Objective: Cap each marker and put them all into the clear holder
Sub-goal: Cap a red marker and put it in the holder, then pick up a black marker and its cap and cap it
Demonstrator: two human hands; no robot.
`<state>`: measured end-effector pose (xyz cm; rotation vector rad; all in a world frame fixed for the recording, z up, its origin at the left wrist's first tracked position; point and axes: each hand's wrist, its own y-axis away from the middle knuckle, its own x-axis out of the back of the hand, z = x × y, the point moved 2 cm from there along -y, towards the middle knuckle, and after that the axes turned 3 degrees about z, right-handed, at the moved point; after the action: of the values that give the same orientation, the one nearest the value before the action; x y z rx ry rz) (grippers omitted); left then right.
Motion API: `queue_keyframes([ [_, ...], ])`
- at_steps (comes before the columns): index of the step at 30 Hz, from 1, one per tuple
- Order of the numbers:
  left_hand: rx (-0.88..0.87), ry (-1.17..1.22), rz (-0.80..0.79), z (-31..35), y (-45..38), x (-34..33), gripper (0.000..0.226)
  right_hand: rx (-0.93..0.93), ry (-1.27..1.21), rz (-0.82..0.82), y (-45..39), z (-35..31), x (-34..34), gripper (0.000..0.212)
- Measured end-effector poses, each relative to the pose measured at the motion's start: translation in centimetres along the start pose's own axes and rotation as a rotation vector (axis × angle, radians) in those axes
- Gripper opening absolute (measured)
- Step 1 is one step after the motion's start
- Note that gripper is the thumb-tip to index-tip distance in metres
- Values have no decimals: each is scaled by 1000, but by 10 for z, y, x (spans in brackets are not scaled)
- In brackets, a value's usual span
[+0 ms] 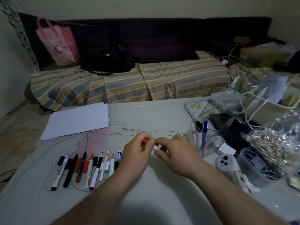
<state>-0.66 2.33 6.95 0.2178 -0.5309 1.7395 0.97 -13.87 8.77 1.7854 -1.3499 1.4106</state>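
Note:
My left hand [138, 151] pinches a red cap [145, 141] between thumb and fingers. My right hand [174, 151] grips a white marker [156, 147]; only a short bit of its barrel shows between the two hands, close to the cap. Several uncapped markers [84, 169] lie in a row on the table to the left, with loose caps among them. The clear holder [209, 142] stands just right of my right hand and holds several capped markers [198, 132].
A stack of white paper [78, 121] lies at the table's back left. The right side is crowded: clear plastic bags [272, 140], a tub of rubber bands [258, 163], a white device [225, 161], a dark phone [233, 127]. A striped sofa stands beyond the table.

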Motion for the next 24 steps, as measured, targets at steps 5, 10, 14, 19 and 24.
queue_keyframes([
  [5,29,177,-5,6,-2,-8,31,-16,-204,43,8,-1,25,50],
  [10,-15,28,-190,8,10,-23,37,-199,-372,496,15,32,87,61],
  [14,-225,-174,-313,12,23,-43,26,-341,-258,733,23,61,102,53],
  [19,-401,-310,-414,18,34,-65,23,-412,-6,580,21,77,85,33],
  [24,-389,-357,-463,8,32,-70,22,-472,160,148,18,91,64,31],
])
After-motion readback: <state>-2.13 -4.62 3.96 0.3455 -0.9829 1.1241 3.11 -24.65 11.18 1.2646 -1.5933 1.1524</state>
